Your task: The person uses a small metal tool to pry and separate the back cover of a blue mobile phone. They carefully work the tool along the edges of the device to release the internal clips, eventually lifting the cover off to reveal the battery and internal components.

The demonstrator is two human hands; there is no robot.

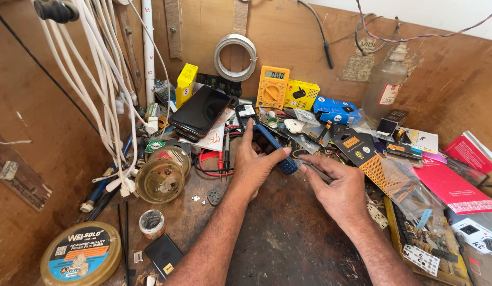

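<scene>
**Fingers on a blue phone**

Fingers (249, 139) of the left hand (255, 165) are wrapped round a small blue phone (275, 148), and it is held tight, tilted, just above the bench (288, 233). One finger is stretched up along the phone's side. The right hand (338, 185) is set just beside the phone's lower end. Its fingers (309, 160) are pinched close on a thin metal tool (304, 163), and the tip is put against the phone. What kind of tool it is cannot be told.

A yellow meter (273, 87) is propped on the back wall, behind the phone. A big dark phone (201, 110) is laid to the left of it, on some papers. Red and black probes (223, 156) are seen near the left wrist. A round glass lid (160, 181) is set further left. A yellow tin (82, 259) is kept at the near left corner. A clear bottle (386, 85) is stood at the back right. White cables (105, 79) are hung down on the left.
</scene>
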